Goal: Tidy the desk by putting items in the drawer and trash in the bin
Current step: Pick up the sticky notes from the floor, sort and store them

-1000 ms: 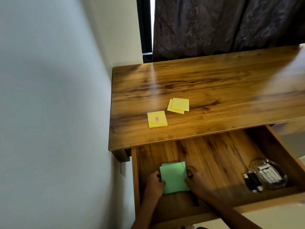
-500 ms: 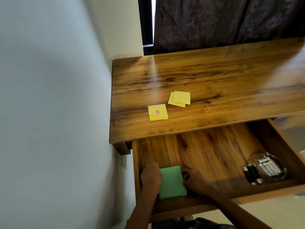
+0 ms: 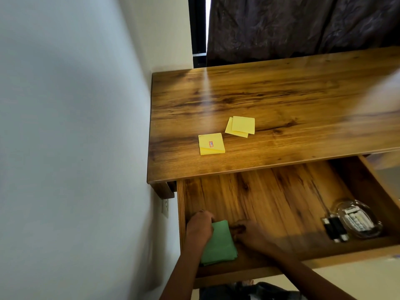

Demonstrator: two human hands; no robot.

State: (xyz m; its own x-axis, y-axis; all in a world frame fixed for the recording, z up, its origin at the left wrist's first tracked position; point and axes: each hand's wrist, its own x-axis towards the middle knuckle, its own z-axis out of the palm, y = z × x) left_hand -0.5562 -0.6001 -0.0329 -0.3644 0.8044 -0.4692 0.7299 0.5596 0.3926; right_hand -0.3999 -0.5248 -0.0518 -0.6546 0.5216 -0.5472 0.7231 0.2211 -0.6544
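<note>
Both hands are down in the open drawer (image 3: pixel 270 191), at its near left corner, one on each side of a green pad (image 3: pixel 218 243). The left hand (image 3: pixel 200 226) lies against the pad's left edge with its fingers curled over the far left corner, gripping it. The right hand (image 3: pixel 246 232) touches the pad's right edge with bent fingers; blur hides whether they pinch the pad or only press on it. The pad lies flat on the drawer floor, close to the left wall and the front wall.

At the drawer's right end sits a clear glass dish (image 3: pixel 359 219) with small white items in it, and just left of it, touching or nearly so, lie a few black clips (image 3: pixel 334 229).

On the bench (image 3: pixel 281 94) above, two things lie near the front left: a yellow pad (image 3: pixel 211 144) with a small red mark on top, and just right of and behind it, apart, a few loose yellow notes (image 3: pixel 240 126) overlapping each other. A dark curtain (image 3: pixel 303 24) hangs behind the bench.
</note>
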